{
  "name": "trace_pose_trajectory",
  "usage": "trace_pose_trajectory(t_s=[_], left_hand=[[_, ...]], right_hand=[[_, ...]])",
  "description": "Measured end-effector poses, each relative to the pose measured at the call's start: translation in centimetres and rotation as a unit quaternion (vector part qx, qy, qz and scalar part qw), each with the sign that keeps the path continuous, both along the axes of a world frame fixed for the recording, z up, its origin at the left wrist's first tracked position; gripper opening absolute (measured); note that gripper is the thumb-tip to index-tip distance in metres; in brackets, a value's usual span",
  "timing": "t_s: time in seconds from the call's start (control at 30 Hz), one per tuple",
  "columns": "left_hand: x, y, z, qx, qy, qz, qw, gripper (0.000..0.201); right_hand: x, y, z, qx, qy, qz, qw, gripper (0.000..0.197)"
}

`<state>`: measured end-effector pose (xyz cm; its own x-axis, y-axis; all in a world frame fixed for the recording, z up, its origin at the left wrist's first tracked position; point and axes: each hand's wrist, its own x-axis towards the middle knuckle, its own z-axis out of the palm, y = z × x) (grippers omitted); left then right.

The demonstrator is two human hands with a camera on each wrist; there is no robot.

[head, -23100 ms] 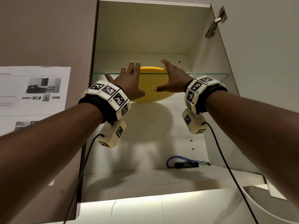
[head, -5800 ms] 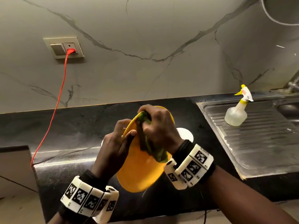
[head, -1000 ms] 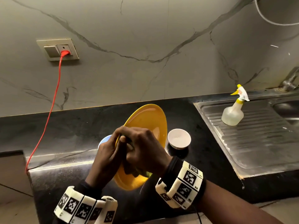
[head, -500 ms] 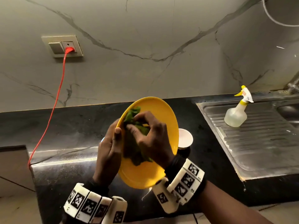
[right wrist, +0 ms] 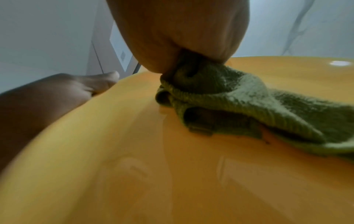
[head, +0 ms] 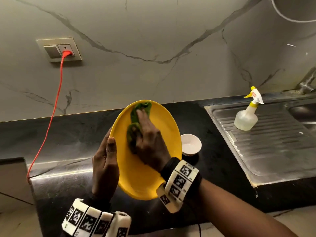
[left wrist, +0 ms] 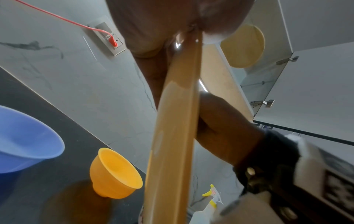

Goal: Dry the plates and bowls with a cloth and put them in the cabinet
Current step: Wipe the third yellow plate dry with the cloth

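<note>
While gripped: plate [head: 136,177] under right hand [head: 150,144]

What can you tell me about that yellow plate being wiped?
The plate is round, plain yellow, smooth and glossy, probably plastic, with a shallow raised rim. It is held tilted above the black counter, face toward the person. The left hand grips its left edge, thumb on the rim; the right hand presses a green cloth against its upper face.

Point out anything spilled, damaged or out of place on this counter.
Nothing stands out. The left hand holds the yellow plate tilted while the right hand presses the green cloth on it. The white bowl and spray bottle stand upright; no spill shows.
</note>
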<state>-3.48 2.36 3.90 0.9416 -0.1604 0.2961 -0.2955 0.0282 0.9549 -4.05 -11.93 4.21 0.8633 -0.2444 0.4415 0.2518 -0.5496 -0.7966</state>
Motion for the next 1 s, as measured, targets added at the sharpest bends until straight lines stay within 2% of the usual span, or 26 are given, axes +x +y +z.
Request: trace_pose_trajectory(t_s=[0.07, 0.17, 0.27, 0.37, 0.47, 0.57, 0.67, 0.77, 0.87, 1.0], left_hand=[[-0.2, 0.1, 0.3, 0.0, -0.006, -0.004, 1.0, 0.064], [-0.2, 0.1, 0.5, -0.016, -0.007, -0.009, 1.0, 0.072], [0.0, 0.4, 0.4, -0.035, 0.011, -0.011, 0.999, 0.091], [0.2, 0.7, 0.3, -0.025, 0.017, -0.014, 0.999, 0.097], [0.1, 0.6, 0.4, -0.013, -0.003, -0.01, 1.0, 0.077], [-0.3, 0.4, 0.8, -0.014, -0.009, -0.029, 0.999, 0.051], [-0.6, 0.6, 1.1, -0.021, -0.023, -0.04, 0.999, 0.047], [-0.8, 0.8, 1.2, -0.011, -0.037, -0.052, 0.998, 0.044], [-0.6, 0.6, 0.9, -0.004, -0.029, -0.04, 0.999, 0.046], [-0.1, 0.4, 0.2, -0.001, -0.026, -0.026, 0.999, 0.072]], right_hand=[[0.4, -0.6, 0.0, 0.03, -0.02, -0.022, 0.999, 0.054], [-1.7, 1.1, -0.6, -0.014, -0.052, 0.047, 0.997, 0.055], [-4.3, 3.8, -1.8, -0.06, -0.087, 0.122, 0.987, 0.048], [-4.3, 3.8, -1.8, -0.086, -0.128, 0.14, 0.978, 0.041], [-2.1, 1.8, 0.1, -0.1, -0.096, 0.095, 0.986, 0.045], [0.4, -1.0, 1.6, -0.053, -0.094, -0.006, 0.994, 0.038], [1.8, -4.2, 1.2, -0.009, -0.059, -0.092, 0.994, 0.03], [1.5, -5.1, -0.3, 0.003, -0.006, -0.129, 0.992, 0.026], [-0.2, -2.8, -0.2, 0.017, -0.042, -0.075, 0.996, 0.035], [-2.9, 2.0, 0.9, -0.056, -0.067, 0.084, 0.993, 0.043]])
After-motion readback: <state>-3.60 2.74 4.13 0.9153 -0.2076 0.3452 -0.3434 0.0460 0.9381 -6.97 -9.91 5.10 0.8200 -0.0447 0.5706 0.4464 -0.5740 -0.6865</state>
